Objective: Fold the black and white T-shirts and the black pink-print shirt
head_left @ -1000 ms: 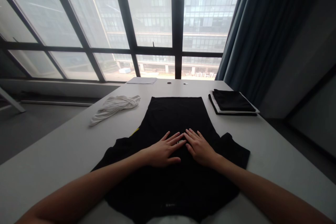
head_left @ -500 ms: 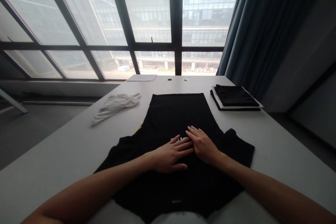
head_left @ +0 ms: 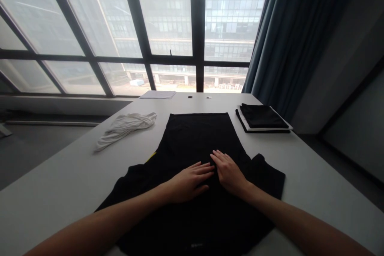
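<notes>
A black T-shirt (head_left: 195, 140) lies spread flat on the white table (head_left: 60, 176), hem towards the window and sleeves out to each side near me. My left hand (head_left: 189, 180) rests palm down on the middle of the shirt with its fingers stretched out. Beside it, my right hand (head_left: 229, 172) also lies flat on the cloth, fingers extended. The fingertips of the two hands nearly touch. Neither hand grips anything.
A crumpled white garment (head_left: 124, 126) lies at the left of the table. A stack of folded black and white clothes (head_left: 262, 118) sits at the right. A sheet of paper (head_left: 157, 95) lies near the far edge by the window. A dark curtain (head_left: 288, 32) hangs at the right.
Both hands stay flat on the shirt and have shifted only slightly. The small white print seen between the fingers is now covered. The camera has tilted a little.
</notes>
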`<state>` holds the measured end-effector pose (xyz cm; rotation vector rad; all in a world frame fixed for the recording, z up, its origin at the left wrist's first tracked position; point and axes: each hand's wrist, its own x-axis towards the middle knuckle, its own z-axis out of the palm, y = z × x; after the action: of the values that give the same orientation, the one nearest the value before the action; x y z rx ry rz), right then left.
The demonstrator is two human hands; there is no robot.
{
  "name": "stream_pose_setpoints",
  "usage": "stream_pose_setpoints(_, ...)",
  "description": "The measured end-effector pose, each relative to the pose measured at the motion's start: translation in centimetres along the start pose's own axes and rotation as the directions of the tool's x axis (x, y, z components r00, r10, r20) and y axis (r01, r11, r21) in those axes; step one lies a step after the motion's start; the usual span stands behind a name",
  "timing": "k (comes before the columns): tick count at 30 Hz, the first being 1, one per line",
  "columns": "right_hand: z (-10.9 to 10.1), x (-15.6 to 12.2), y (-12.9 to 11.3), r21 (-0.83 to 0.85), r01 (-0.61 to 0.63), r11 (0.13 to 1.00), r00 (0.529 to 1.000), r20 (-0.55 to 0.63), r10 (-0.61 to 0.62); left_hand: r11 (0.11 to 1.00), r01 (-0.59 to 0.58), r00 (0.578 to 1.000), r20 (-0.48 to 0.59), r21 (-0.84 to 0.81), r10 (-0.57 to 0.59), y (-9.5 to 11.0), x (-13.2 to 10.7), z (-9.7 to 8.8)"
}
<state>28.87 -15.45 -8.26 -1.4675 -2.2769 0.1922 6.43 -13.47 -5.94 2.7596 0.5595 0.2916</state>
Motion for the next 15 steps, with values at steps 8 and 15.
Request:
stream_pose_setpoints(8, 0.08, -0.09, -0.12, -0.039, -0.014, 0.999, 1.0, -0.01, 0.014, 0.992, -0.089, 0.992, 0.096, 0.089, 0.08, 0.43, -0.28, -0.34)
stream_pose_setpoints(15, -0.1, -0.09, -0.25, -0.046, -0.026, 0.999, 0.999, -0.033, 0.025, 0.989, 0.006, 0.992, -0.125, 0.151, 0.013, 0.4, 0.02, -0.97)
